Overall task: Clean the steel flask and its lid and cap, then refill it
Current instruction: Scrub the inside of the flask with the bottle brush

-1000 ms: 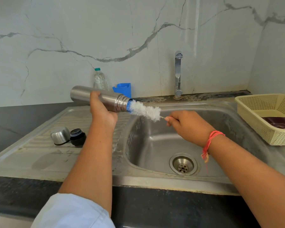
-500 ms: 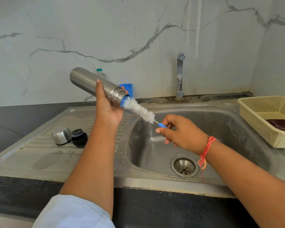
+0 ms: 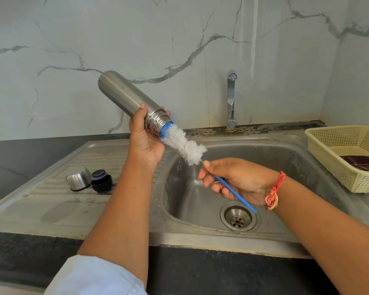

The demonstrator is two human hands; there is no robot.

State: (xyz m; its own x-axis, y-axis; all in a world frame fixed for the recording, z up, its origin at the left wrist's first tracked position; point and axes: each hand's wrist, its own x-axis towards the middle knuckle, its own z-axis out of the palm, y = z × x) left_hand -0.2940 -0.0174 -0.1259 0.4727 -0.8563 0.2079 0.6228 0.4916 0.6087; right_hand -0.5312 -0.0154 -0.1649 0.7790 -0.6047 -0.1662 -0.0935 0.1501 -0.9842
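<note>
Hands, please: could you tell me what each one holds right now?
Left hand grips the steel flask.
Right hand pinches the bottle brush by its blue handle.

— Where is there room over the stainless steel sink basin [image 3: 296, 167]?

— On its right side, between the right hand [image 3: 239, 179] and the cream perforated plastic basket [image 3: 328, 167]. The white-bristled bottle brush with the blue handle [image 3: 185, 147] slants across the left side, out of the mouth of the tilted brushed-steel flask [image 3: 126, 96].

— And the ribbed steel drainboard [image 3: 41, 209]?

— The domed steel cap [image 3: 78, 178] and round black lid [image 3: 101, 182] lie touching mid-board, with bare steel in front of them.
</note>
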